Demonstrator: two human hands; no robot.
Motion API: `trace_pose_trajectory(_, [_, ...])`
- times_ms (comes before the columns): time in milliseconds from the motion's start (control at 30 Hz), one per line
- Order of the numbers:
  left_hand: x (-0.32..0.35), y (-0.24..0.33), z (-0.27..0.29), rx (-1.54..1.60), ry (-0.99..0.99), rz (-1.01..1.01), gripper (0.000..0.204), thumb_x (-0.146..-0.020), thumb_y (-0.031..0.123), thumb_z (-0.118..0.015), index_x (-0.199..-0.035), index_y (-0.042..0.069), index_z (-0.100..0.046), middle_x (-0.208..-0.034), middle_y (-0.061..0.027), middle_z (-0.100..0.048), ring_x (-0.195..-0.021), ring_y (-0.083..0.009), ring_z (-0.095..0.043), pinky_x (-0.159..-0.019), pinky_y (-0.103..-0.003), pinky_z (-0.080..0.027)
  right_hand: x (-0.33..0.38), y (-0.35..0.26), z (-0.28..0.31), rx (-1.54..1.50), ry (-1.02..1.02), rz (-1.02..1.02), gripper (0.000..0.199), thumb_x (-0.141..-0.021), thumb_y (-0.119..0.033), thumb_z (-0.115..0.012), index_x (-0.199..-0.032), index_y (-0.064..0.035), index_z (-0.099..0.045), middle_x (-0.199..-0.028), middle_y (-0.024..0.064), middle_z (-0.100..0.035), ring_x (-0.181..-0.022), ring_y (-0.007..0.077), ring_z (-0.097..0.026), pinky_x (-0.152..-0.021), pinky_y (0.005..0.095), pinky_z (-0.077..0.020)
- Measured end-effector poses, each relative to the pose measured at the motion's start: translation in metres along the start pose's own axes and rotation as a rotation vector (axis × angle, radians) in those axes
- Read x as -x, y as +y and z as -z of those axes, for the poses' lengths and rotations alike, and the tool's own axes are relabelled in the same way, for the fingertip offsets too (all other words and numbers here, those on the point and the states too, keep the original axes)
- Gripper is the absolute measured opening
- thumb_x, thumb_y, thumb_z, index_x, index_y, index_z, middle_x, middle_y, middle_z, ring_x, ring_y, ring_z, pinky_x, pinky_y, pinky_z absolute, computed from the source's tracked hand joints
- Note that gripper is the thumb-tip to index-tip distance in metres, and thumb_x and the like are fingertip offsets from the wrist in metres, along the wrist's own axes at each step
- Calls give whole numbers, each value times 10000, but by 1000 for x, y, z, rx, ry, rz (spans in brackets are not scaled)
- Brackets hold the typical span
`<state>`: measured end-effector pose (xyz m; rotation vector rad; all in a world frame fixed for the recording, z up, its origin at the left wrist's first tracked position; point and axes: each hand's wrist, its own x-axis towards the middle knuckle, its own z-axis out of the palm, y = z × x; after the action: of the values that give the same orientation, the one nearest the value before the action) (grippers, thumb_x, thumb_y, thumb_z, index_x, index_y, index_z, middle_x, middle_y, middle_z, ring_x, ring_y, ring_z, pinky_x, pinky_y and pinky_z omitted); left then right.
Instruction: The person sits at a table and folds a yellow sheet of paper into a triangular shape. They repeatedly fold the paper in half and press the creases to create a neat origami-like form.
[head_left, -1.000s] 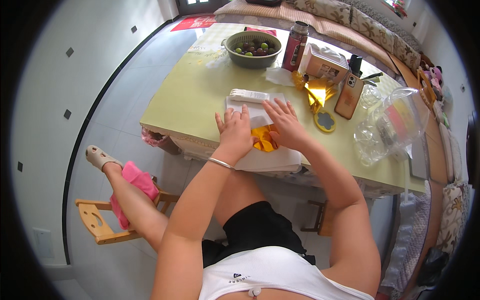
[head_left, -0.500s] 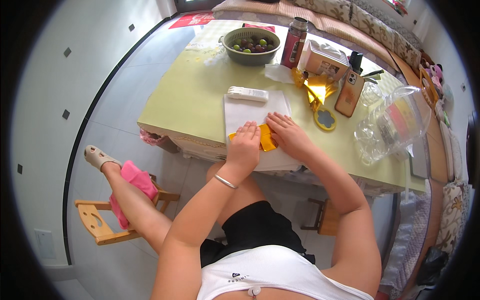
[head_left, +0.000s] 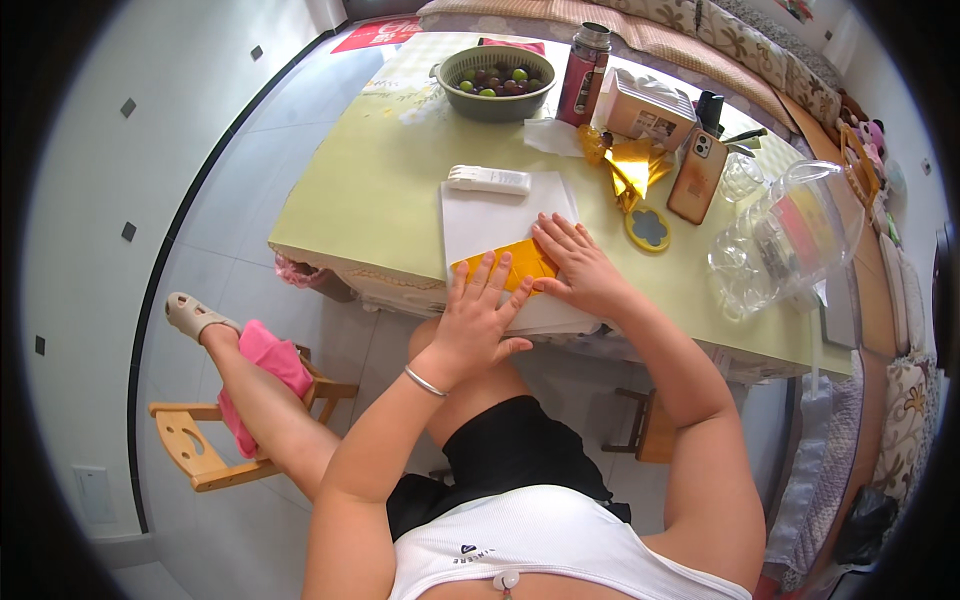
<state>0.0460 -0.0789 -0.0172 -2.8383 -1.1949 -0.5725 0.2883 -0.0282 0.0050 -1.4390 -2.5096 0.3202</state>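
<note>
Far to your left, your leg rests on a small wooden chair (head_left: 200, 455) with a pink cloth (head_left: 262, 365) on it. On the pale green desk (head_left: 360, 190), your left hand (head_left: 478, 315) lies flat, its grip wide and holding nothing, fingers spread on the yellow paper (head_left: 520, 265). That paper lies on a white sheet (head_left: 490, 215) near the desk's front edge. A white ridged tool (head_left: 488, 180) sits at the sheet's far end. Your right hand (head_left: 580, 270) presses the yellow paper from the right side, its grip also wide and flat. Further right lie a gold foil piece (head_left: 632, 165), a round blue mirror (head_left: 648, 228), a phone (head_left: 697, 178) and a clear plastic jar (head_left: 790, 240).
</note>
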Motion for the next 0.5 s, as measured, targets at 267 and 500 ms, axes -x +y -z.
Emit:
trace_pose_trajectory(267, [9, -8, 14, 37, -27, -103, 909, -800, 598, -716, -1559, 195, -420, -1637, -219, -272, -1527, -411, -216, -1232, -570, -120, 3, 1, 4, 19, -35, 13, 1012, -826, -621, -659, -1607, -111, -268, -1682, 101, -217, -1569, 256, -126, -1279, 461, -78])
trace_pose_trajectory(500, [7, -25, 7, 255, 337, 123, 588, -830, 226, -720, -1368, 37, -577, -1403, -169, -572, -1334, -341, -500, -1123, -482, -353, 7, 3, 9, -22, 7, 123, 1048, -752, -545, -761, -1576, -65, -326, -1648, 125, -299, -1548, 299, -202, -1269, 504, -112])
